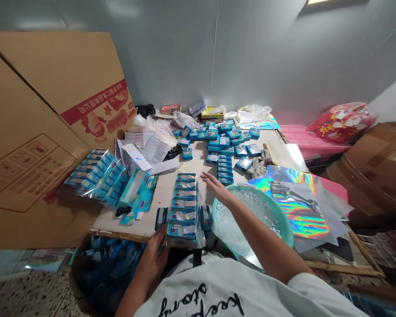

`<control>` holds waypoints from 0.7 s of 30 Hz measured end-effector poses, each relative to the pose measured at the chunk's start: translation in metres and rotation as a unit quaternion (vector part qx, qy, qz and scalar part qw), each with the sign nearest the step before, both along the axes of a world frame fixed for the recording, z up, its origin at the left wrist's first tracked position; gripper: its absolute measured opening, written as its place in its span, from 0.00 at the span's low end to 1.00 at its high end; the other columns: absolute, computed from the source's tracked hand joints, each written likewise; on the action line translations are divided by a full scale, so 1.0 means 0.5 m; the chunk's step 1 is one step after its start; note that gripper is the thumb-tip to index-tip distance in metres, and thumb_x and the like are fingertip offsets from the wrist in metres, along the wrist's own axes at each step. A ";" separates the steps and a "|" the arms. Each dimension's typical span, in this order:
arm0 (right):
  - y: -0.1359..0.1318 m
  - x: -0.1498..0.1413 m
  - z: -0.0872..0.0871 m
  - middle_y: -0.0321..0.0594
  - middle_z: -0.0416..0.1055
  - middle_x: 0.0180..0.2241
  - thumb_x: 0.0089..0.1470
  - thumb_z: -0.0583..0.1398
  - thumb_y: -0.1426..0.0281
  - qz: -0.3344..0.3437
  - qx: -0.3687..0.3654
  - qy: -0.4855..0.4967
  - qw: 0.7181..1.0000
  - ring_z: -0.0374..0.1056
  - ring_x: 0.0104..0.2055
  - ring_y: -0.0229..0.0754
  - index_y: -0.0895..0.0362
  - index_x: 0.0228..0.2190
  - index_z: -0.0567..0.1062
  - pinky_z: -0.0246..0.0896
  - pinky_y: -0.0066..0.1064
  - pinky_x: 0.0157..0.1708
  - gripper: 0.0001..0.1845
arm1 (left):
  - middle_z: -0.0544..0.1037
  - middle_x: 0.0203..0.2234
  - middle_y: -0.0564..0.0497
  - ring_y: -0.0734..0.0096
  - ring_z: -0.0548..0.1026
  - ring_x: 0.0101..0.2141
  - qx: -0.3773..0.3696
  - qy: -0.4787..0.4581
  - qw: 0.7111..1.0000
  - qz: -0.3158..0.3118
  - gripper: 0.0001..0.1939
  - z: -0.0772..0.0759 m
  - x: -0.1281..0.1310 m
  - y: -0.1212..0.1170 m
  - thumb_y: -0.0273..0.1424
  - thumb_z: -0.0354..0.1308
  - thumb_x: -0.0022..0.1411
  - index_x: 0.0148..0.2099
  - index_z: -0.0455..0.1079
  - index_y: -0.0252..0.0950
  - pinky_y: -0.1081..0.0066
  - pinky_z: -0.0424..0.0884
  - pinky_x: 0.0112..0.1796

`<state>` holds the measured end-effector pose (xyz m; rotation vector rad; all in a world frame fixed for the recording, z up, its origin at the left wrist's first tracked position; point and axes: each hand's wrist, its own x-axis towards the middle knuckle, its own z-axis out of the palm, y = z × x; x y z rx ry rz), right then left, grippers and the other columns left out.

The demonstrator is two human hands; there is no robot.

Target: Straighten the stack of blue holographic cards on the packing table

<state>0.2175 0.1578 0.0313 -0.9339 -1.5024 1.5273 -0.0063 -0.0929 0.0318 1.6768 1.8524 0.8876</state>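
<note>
A clear plastic bag with several small blue boxes stacked in a column lies at the table's near edge. My left hand grips its lower left corner, with the fingertips partly hidden. My right hand hovers over the table right of the bag, fingers stretched and holding nothing. Just beyond those fingers stands a tight row of blue boxes. Single blue boxes lie on either side of the bag, one at the left and one at the right.
A turquoise basin with a clear bag of small shiny pieces sits under my right forearm. Loose blue boxes are heaped at the back. Filled bags lean by a large carton at left. Iridescent sheets lie right.
</note>
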 end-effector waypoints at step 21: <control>0.038 -0.135 -0.021 0.28 0.47 0.12 0.55 0.47 0.35 -0.222 -0.059 0.065 0.971 0.44 0.15 0.33 0.52 0.14 0.54 0.39 0.30 0.17 0.36 | 0.68 0.19 0.54 0.70 0.68 0.24 -0.025 0.003 0.982 0.190 0.19 0.053 0.070 -0.058 0.41 0.59 0.61 0.22 0.60 0.39 0.71 0.66 0.28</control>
